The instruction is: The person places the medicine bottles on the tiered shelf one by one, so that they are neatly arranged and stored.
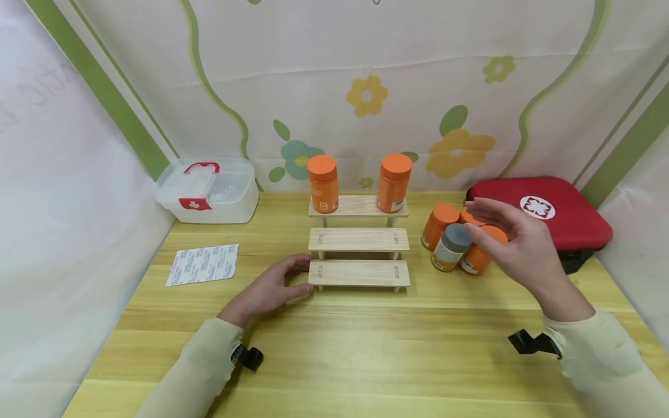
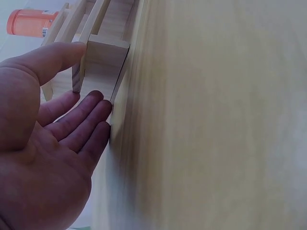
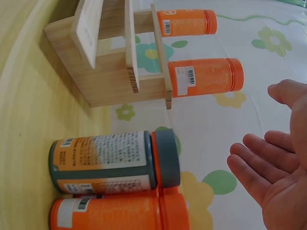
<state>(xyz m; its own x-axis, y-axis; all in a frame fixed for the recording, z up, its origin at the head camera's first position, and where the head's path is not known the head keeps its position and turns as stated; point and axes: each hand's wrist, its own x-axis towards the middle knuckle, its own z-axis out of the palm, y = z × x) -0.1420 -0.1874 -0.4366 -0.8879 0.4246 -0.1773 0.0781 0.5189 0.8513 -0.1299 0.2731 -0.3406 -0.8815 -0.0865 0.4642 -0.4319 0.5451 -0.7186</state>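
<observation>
Gap between stand edge (image 1: 405, 273) and bottle cluster (image 1: 449, 251)

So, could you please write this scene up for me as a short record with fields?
Left hand: at the left end of the rack
Right hand: raised by the grey jar, holding nothing
Top tier: two orange jars, upright
Beside grey jar: three orange jars, one mostly hidden
Back right: red case
Back left: clear box
In front of box: white sheet
</observation>
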